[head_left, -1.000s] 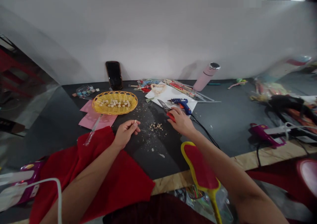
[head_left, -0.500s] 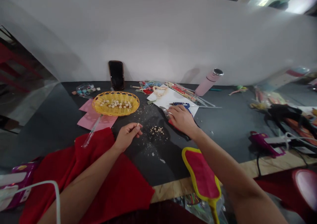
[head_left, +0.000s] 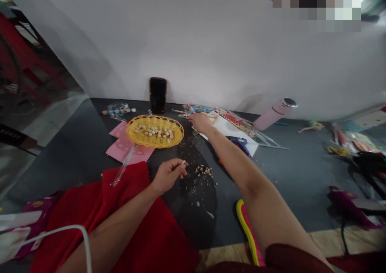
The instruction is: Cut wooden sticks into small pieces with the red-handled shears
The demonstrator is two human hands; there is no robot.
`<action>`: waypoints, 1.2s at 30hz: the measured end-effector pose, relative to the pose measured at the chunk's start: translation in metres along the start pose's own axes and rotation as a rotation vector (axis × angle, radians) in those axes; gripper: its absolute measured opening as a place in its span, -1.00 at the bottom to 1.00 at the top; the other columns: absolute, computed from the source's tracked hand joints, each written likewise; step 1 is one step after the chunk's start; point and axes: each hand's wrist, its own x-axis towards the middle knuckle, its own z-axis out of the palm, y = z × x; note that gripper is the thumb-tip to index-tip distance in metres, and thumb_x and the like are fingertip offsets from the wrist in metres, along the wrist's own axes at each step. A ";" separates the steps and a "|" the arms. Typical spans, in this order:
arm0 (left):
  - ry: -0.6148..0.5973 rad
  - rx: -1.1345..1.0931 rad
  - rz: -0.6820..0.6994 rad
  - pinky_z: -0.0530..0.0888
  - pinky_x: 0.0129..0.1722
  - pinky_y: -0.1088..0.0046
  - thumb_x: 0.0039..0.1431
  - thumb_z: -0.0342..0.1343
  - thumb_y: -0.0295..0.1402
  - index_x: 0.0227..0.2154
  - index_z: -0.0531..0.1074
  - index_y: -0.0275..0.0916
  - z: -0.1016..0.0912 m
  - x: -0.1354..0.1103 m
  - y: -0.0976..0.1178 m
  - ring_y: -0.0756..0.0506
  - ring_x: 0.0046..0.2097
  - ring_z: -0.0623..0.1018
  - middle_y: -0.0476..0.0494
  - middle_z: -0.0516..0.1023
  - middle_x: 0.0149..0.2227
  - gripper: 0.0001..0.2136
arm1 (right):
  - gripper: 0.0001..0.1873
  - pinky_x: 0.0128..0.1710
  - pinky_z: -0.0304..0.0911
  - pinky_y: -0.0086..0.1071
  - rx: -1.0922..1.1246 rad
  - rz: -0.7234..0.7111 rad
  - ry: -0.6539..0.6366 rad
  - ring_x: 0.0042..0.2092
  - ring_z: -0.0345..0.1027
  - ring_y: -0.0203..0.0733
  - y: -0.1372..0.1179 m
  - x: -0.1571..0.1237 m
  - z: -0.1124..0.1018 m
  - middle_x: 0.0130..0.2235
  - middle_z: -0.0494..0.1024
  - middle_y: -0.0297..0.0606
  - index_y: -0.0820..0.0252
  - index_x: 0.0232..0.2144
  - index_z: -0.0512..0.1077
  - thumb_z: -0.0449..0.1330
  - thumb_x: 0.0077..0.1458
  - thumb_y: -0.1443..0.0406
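Note:
My left hand (head_left: 169, 174) rests on the dark table, fingers pinched on a small pale stick stub. A little pile of pale cut bits (head_left: 204, 170) lies just right of it. My right hand (head_left: 200, 122) is stretched far forward over the craft clutter by the white paper (head_left: 233, 130); its fingers are curled down onto the sticks there, and I cannot see what they touch. A yellow basket (head_left: 175, 138) with several pale beads stands between my hands. The blue glue gun (head_left: 241, 143) shows partly under my right forearm.
A dark phone (head_left: 157, 95) leans on the white wall. A pink bottle (head_left: 273, 115) lies at the back right. Red cloth (head_left: 132, 224) covers the near left, pink paper (head_left: 122, 148) lies under the basket, and a purple glue gun (head_left: 351, 206) sits far right.
My right hand has left the red-handled cutters and reached forward to the back of the table. The left hand has kept its pinch. My head has turned a little left.

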 end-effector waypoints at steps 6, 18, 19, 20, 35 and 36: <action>-0.003 -0.038 -0.020 0.34 -0.48 0.56 0.14 0.06 -0.18 -0.28 0.46 -0.31 -0.002 0.002 0.002 0.06 -0.52 0.41 -0.07 0.50 -0.49 -0.72 | -0.72 -0.14 0.24 -0.18 -0.016 0.087 0.044 -0.08 0.35 0.02 -0.001 0.022 0.018 -0.13 0.47 0.05 0.25 -0.19 0.44 -0.04 0.16 0.42; 0.027 -0.009 -0.011 0.35 -0.52 0.55 0.07 0.09 -0.16 -0.37 0.46 -0.29 -0.001 0.000 0.018 0.05 -0.55 0.41 -0.06 0.50 -0.54 -0.73 | -0.74 -0.14 0.17 -0.29 0.162 0.018 0.305 -0.14 0.30 -0.10 -0.016 -0.012 -0.021 -0.18 0.47 -0.11 0.24 -0.18 0.34 -0.10 0.18 0.38; 0.032 0.002 -0.009 0.36 -0.52 0.55 0.07 0.10 -0.15 -0.37 0.46 -0.29 -0.001 0.000 0.019 0.05 -0.55 0.41 -0.06 0.50 -0.54 -0.74 | -0.74 -0.17 0.18 -0.32 0.185 0.010 0.315 -0.17 0.31 -0.13 -0.018 -0.019 -0.024 -0.21 0.48 -0.14 0.23 -0.18 0.34 -0.11 0.18 0.38; 0.035 0.015 -0.005 0.36 -0.51 0.55 0.07 0.10 -0.16 -0.37 0.47 -0.28 -0.001 0.000 0.019 0.05 -0.55 0.41 -0.05 0.50 -0.54 -0.74 | -0.74 -0.19 0.18 -0.35 0.206 0.004 0.325 -0.20 0.31 -0.16 -0.018 -0.027 -0.027 -0.23 0.48 -0.17 0.22 -0.19 0.34 -0.11 0.18 0.38; -0.027 0.186 0.057 0.38 -0.41 0.51 0.15 0.02 -0.23 -0.23 0.44 -0.27 0.000 -0.006 0.017 0.02 -0.49 0.44 -0.05 0.51 -0.47 -0.76 | -0.77 -0.45 0.23 -0.40 1.375 0.137 0.218 -0.45 0.27 -0.31 -0.052 -0.212 0.009 -0.40 0.48 -0.32 0.14 -0.30 0.40 0.15 0.05 0.14; -0.025 0.191 0.054 0.38 -0.41 0.51 0.15 0.01 -0.23 -0.20 0.43 -0.27 0.001 -0.007 0.017 0.02 -0.49 0.44 -0.06 0.51 -0.47 -0.75 | -0.77 -0.45 0.23 -0.41 1.498 0.169 0.208 -0.46 0.27 -0.33 -0.056 -0.216 0.014 -0.39 0.48 -0.32 0.16 -0.31 0.40 0.18 0.03 0.13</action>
